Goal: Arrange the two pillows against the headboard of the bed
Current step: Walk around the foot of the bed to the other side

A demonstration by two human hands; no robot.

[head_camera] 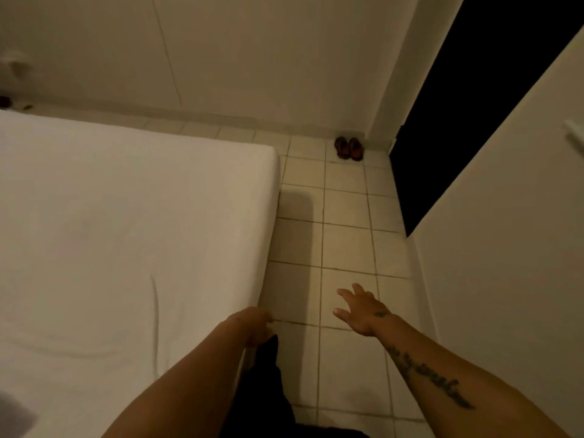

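Note:
The bed (pixel 126 232) fills the left half of the view, covered with a smooth white sheet; no pillow and no headboard show. My left hand (pixel 256 324) hangs at the bed's right edge with its fingers curled down, and whether it grips the sheet edge is hidden. My right hand (pixel 360 311) is held over the tiled floor to the right of the bed, fingers spread, holding nothing. A pale blurred shape (pixel 12 415) sits at the bottom left corner of the bed; I cannot tell what it is.
A tiled floor strip (pixel 341 232) runs between the bed and a white wall (pixel 505 248) on the right. A pair of dark shoes (pixel 349 148) stands at the far wall. A dark doorway (pixel 489 105) opens at the upper right.

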